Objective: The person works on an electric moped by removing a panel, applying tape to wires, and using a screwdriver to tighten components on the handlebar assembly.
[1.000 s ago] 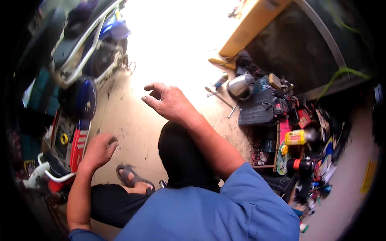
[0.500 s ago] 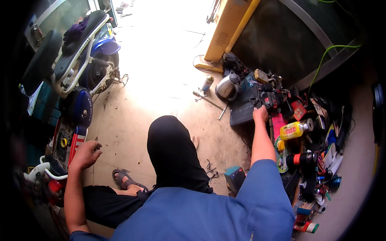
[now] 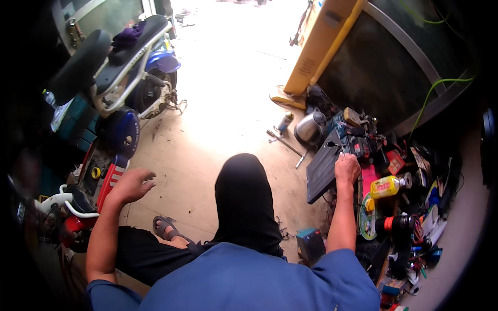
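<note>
My right hand (image 3: 347, 168) is closed at the edge of a dark grey flat panel (image 3: 320, 173), perhaps a lid or drawer front; its kind is not clear. The panel tilts beside a heap of tools, and my fingertips are partly hidden. Black and red power tools (image 3: 359, 146) lie just beyond that hand. My left hand (image 3: 135, 185) hangs in the air with fingers loosely apart and nothing in it. Nearest to it is the red and white side of a scooter (image 3: 111, 179).
A metal kettle (image 3: 309, 128), a spray can (image 3: 285, 121) and a T-handled wrench (image 3: 287, 143) are on the floor ahead. A yellow bottle (image 3: 385, 186) lies among clutter at right. The scooter's black seat (image 3: 127, 57) is at far left, and a small dark box (image 3: 309, 243) sits by my right arm.
The dark grey panel now stands more tilted, with my right hand at its edge. My left hand is still empty. The whole view has shifted, moving the scene rightward.
</note>
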`<state>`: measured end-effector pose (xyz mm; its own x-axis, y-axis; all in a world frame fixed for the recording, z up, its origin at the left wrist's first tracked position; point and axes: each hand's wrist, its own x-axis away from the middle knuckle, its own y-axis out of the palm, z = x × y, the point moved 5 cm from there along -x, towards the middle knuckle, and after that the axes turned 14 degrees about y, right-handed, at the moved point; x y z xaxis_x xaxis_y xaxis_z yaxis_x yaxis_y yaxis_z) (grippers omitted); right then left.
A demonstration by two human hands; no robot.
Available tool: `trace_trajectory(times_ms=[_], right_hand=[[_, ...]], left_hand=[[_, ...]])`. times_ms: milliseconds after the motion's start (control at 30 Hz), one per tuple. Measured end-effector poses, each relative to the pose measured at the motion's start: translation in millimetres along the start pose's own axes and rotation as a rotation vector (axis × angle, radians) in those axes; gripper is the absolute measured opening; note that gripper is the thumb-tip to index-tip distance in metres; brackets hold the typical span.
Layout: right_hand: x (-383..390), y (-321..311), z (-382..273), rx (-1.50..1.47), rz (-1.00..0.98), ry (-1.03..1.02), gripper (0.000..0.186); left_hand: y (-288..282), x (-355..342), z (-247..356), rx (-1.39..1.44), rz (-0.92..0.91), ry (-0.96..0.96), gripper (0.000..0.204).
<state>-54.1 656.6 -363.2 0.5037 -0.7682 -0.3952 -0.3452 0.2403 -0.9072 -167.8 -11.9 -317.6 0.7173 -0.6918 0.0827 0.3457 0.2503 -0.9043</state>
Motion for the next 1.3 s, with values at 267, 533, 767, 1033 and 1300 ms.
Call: trace_trajectory(times_ms=[267,533,767,1033,1300], right_hand=[[42,-132,-207,-0.991,-0.079,-0.378,0.021],[125,-219,-391,-1.383,-0.605,-1.012,0.02],[226,-243,-458,-1.099,-0.762,-1.481,0.029],[271,-225,-438,-1.336,-0.866,-1.101,0.022],[289,-187,-450,-1.022,-1.064,-1.065,0.032]], left_hand=[[-30,-14,17,0.04,0.26,0.111,0.042],[-132,68,18,-0.442,1.139,0.055,0.103],[-77,109,-28,0.773,0.919,0.158,0.047],[-50,122,-25,0.5,0.945,-0.102,0.03],[-46,94,-9,0.499,1.107,-0.141,0.025]])
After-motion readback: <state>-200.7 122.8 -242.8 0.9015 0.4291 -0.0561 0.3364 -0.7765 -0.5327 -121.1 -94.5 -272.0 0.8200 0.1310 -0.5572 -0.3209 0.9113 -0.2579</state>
